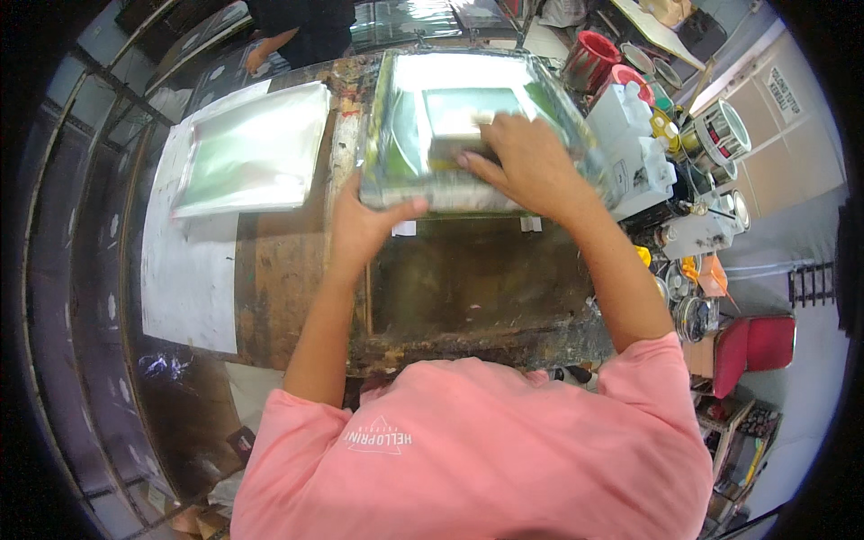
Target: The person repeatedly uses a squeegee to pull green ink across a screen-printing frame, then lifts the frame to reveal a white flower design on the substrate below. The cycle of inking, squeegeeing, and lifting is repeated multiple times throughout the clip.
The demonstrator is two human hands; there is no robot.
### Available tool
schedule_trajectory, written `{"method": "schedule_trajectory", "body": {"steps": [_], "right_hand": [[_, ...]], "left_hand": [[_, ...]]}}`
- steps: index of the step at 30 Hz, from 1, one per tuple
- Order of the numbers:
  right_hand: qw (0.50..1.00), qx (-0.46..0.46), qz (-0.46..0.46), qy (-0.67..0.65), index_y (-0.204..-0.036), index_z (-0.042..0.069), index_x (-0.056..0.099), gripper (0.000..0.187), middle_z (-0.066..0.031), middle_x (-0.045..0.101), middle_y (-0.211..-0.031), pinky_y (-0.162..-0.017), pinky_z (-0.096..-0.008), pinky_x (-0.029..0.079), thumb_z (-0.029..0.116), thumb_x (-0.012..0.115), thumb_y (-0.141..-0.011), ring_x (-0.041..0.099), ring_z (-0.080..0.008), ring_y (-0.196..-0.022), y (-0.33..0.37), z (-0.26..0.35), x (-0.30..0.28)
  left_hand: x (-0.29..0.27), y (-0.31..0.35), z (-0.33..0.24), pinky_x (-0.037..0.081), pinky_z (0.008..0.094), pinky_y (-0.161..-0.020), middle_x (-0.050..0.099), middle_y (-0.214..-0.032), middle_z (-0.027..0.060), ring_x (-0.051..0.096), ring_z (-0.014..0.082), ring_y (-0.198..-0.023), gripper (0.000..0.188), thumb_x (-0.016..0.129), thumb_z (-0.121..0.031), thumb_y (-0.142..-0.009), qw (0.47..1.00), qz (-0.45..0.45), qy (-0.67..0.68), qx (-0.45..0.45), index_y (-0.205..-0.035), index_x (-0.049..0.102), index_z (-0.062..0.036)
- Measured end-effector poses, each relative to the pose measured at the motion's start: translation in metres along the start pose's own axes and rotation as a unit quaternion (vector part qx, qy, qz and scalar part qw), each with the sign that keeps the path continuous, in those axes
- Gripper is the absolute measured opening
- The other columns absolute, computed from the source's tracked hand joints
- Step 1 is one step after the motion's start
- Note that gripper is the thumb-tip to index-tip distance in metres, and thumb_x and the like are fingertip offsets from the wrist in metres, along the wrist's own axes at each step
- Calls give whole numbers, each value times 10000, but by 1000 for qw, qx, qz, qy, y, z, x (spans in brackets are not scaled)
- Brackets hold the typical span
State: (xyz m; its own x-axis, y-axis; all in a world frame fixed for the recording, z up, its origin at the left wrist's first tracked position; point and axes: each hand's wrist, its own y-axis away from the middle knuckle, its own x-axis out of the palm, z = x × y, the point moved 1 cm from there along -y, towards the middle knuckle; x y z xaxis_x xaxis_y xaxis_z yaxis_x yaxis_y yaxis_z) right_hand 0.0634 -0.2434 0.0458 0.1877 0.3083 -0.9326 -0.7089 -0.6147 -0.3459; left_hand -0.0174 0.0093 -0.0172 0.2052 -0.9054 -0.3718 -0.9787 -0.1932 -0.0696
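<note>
A screen printing frame (490, 198), smeared with green and grey, lies at the far middle of the work table, its mesh glaring with reflected light. My left hand (367, 218) grips its near left corner, thumb along the near edge and fingers at the side, partly hidden. Over the mesh, my right hand (526, 162) is closed around a squeegee (457, 148); motion blurs both, and the blade's edge cannot be made out. To the left, a stack of shiny clear plastic sheets (256, 148) with a greenish sheen rests on large white paper (187, 283).
Stained wooden table (292, 261) extends toward me. White jerrycans (630, 148), red buckets (592, 58) and paint tins (720, 130) crowd its right side. A red chair (756, 346) stands at right, a metal rack (67, 270) at left. Another person (310, 27) stands beyond the table.
</note>
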Motion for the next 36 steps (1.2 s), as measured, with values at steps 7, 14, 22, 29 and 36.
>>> {"method": "schedule_trajectory", "body": {"steps": [7,14,22,29,36], "right_hand": [[980,62,141,-127,-1057,114,751,394,-130,721,-963,-787,-514,560,496,688,-984,702,-368,-930,64,8,70],[997,50,42,-50,-1077,133,739,349,-100,691,-979,-732,-459,587,450,744,-930,700,-311,-925,74,13,105],[999,29,-21,-4,-1064,175,752,360,-89,703,-965,-752,-476,592,515,681,-969,719,-310,-931,-52,-92,159],[985,52,157,-50,-1085,149,765,554,-121,720,-975,-788,-503,547,669,598,-992,719,-351,-922,-124,-144,134],[999,36,11,17,-1112,175,747,398,-88,691,-957,-749,-491,564,543,657,-991,705,-320,-927,-92,-122,162]], "left_hand": [[30,32,94,338,471,-1070,620,-1153,80,562,276,-1146,1123,955,-687,-568,918,-72,-375,110,-1457,645,-76],[30,29,108,327,475,-1042,572,-1119,69,521,284,-1137,1128,961,-690,-506,944,-44,-312,96,-1406,675,-74],[28,29,105,339,469,-1041,572,-1117,73,515,284,-1123,1123,970,-675,-494,944,-48,-311,102,-1397,677,-77],[29,29,109,332,458,-996,601,-1042,62,541,252,-1054,1246,930,-739,-525,933,-85,-315,153,-1535,596,-91],[26,29,106,339,411,-951,604,-790,40,557,202,-815,1229,895,-751,-607,950,-63,-266,153,-1526,572,-2]]}}
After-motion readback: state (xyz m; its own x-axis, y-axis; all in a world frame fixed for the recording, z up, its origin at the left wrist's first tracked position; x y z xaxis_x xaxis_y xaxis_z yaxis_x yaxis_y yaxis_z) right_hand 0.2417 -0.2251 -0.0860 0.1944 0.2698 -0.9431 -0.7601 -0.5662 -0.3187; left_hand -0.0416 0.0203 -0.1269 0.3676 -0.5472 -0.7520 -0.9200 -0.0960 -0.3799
